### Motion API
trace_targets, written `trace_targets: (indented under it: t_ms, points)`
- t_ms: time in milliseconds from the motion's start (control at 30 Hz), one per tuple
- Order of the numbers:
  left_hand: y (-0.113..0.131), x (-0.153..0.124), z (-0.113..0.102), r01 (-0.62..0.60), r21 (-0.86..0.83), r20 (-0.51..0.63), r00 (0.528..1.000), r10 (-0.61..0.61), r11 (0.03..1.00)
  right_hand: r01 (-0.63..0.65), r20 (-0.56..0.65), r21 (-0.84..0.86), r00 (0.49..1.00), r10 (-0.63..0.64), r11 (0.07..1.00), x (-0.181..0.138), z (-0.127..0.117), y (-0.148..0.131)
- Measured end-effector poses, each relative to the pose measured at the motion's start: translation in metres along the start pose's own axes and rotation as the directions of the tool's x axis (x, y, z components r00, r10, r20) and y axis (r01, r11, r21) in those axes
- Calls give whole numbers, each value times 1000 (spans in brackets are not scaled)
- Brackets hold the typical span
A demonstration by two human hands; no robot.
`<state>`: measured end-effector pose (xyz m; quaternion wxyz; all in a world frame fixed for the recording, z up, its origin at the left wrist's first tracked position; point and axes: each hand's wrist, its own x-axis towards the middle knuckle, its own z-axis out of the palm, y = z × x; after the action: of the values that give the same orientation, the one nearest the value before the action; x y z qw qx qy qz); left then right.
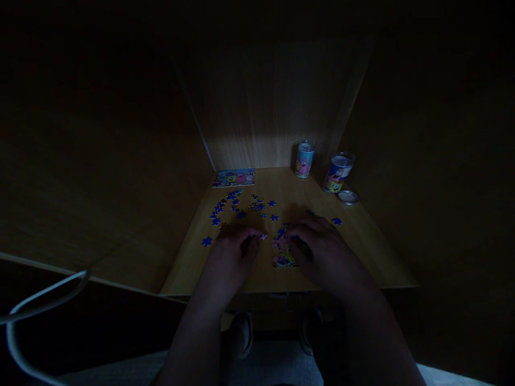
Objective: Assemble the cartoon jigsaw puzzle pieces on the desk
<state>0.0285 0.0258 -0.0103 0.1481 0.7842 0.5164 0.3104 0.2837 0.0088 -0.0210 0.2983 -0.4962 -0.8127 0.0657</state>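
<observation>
On a small wooden desk, my left hand pinches a small puzzle piece at its fingertips. My right hand rests with curled fingers on the top of a partly joined block of puzzle pieces that lies between both hands. Several loose blue pieces are scattered face down beyond my left hand. The scene is very dim, so fine detail of the fingers is hard to read.
A colourful picture card lies at the desk's back left. Two cartoon-printed tins stand at the back right, with a round lid beside them. Wooden walls close in the desk on three sides. A white cable curves at the lower left.
</observation>
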Motion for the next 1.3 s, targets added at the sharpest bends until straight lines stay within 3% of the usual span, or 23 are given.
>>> trace_targets:
  t_ms: [633, 1100, 1300]
  points:
    - [2, 1, 0, 3, -17, 0, 1000, -3, 1000, 3, -11, 10, 1000, -3, 1000, 1, 0, -1]
    - [2, 2, 1, -61, -35, 17, 998, 62, 998, -3, -10, 14, 1000, 3, 1000, 1, 0, -1]
    - [5, 1, -1, -26, -87, 75, 997, 33, 996, -5, 5, -3, 1000, 5, 1000, 1, -2, -3]
